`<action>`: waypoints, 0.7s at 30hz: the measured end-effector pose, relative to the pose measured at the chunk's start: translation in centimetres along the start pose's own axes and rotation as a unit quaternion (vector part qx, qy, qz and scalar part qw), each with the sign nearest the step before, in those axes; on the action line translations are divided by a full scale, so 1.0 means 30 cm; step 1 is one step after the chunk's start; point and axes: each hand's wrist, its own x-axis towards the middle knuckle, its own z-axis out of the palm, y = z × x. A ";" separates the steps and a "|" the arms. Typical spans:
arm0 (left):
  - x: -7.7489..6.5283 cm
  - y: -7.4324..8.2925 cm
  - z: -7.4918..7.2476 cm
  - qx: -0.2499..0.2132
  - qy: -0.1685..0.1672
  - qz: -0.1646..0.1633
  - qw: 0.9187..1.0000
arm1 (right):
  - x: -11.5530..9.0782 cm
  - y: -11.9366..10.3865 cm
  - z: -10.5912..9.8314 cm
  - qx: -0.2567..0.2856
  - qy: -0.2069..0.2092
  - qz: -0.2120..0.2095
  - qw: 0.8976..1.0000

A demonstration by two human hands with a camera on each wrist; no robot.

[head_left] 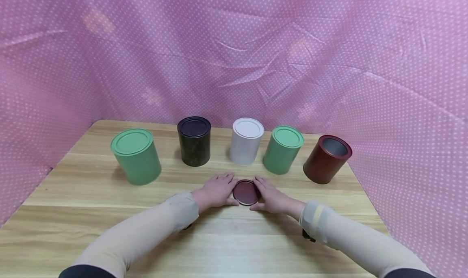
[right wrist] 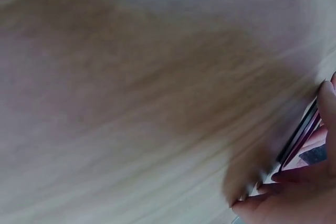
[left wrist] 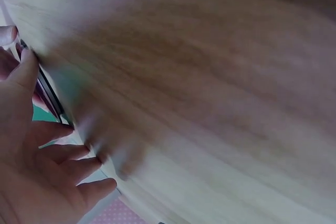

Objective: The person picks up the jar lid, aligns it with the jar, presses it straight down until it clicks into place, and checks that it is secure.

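Note:
A round dark red can lid (head_left: 246, 192) lies flat on the wooden table between both hands. My left hand (head_left: 217, 190) holds its left edge, thumb at the near side and fingers spread toward the far side. From the right, my right hand (head_left: 272, 196) holds the opposite edge in the same way. The left wrist view shows the lid's thin rim (left wrist: 50, 95) between thumb and index finger, the other fingertips down at the table. Only a strip of the rim (right wrist: 300, 139) appears beside the right fingers in the right wrist view. Beyond the hands at right, a dark red can (head_left: 323, 164) stands uncovered.
Several lidded cans stand in a loose arc on the table (head_left: 226, 245): a green one (head_left: 140, 164) at left, a black one (head_left: 195, 150), a white one (head_left: 245, 148) and another green one (head_left: 279, 156). Pink dotted cloth (head_left: 234, 58) hangs behind and at both sides.

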 end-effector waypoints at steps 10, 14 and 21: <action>0.009 -0.006 -0.004 0.014 0.000 -0.005 1.000 | 0.009 0.000 -0.012 0.002 0.006 0.005 1.000; 0.015 -0.008 -0.006 0.014 0.010 0.002 1.000 | 0.015 0.001 -0.013 0.005 0.008 0.008 1.000; 0.030 -0.012 -0.011 0.014 0.024 0.006 1.000 | 0.023 0.006 -0.016 0.012 0.018 0.003 1.000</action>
